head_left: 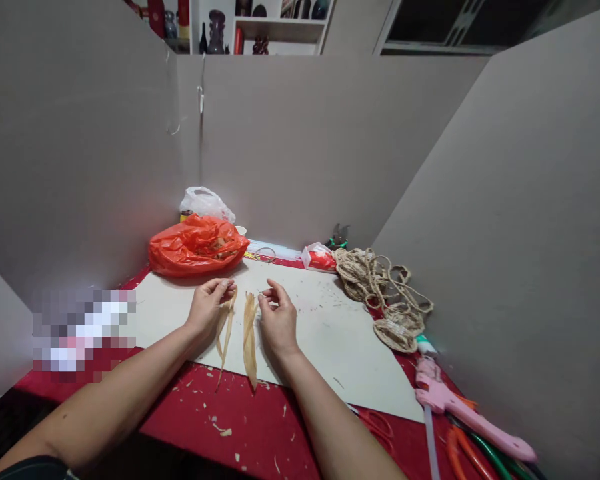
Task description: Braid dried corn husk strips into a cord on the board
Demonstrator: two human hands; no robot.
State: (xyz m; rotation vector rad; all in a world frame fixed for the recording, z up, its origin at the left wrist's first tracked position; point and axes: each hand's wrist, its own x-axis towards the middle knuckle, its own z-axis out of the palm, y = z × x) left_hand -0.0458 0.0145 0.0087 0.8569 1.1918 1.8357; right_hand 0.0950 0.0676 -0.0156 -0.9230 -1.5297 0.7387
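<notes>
Orange plastic bag (196, 245), crinkled, at the board's far left corner. The left hand (207, 308) pinches the top of one dried husk strip (225, 333); the right hand (279, 320), fingers curled together, touches a second husk strip (251, 340); both strips lie on the pale board (330, 340). Farther right: coiled jute twine (380, 287), pink glue gun (460, 413). No legible writing.

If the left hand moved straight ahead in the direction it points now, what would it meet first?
Probably the crumpled orange plastic bag. The left hand, pinching a pale dried husk strip, points away along the white board; only bare board lies between them, though depth is uncertain.
</notes>
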